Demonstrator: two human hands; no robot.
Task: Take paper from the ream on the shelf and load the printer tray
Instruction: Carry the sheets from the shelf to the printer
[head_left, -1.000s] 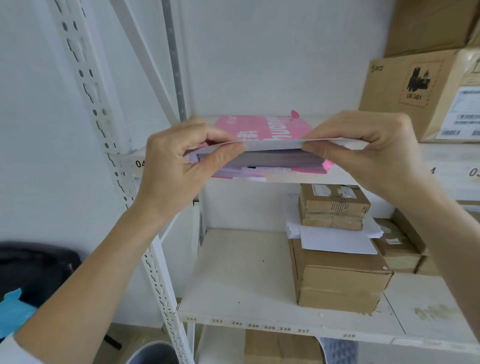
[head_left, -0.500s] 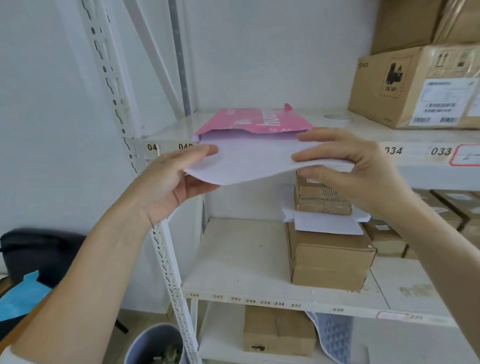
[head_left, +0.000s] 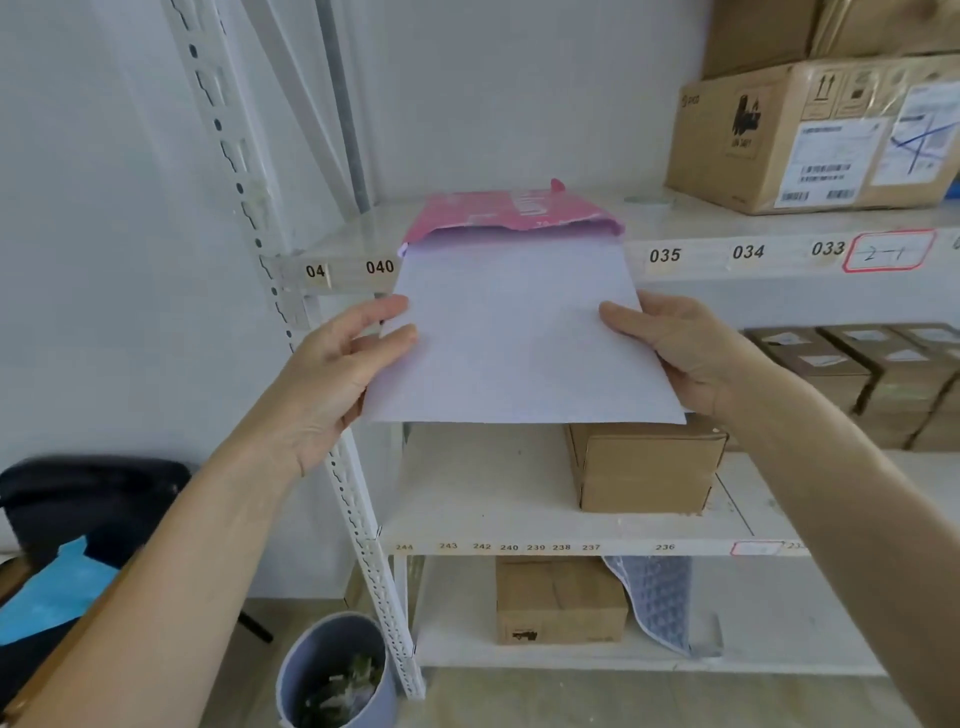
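Observation:
A pink ream wrapper (head_left: 511, 213) lies torn open on the upper shelf (head_left: 753, 260). A white paper stack (head_left: 511, 332) sticks most of the way out of its mouth, sloping down towards me. My left hand (head_left: 337, 374) grips the stack's left edge, thumb on top. On the opposite edge, my right hand (head_left: 680, 348) holds it the same way. The stack's far end is still at the wrapper's opening. No printer is in view.
A large cardboard box (head_left: 810, 135) stands on the upper shelf at the right. Smaller boxes (head_left: 644, 467) sit on the middle shelf under the paper. A slotted shelf post (head_left: 291, 322) runs down beside my left hand. On the floor stands a grey bin (head_left: 332, 670).
Both hands have pulled the paper stack out of the pink wrapper towards me and lower. It was pinched at the wrapper's mouth; now it is almost fully out.

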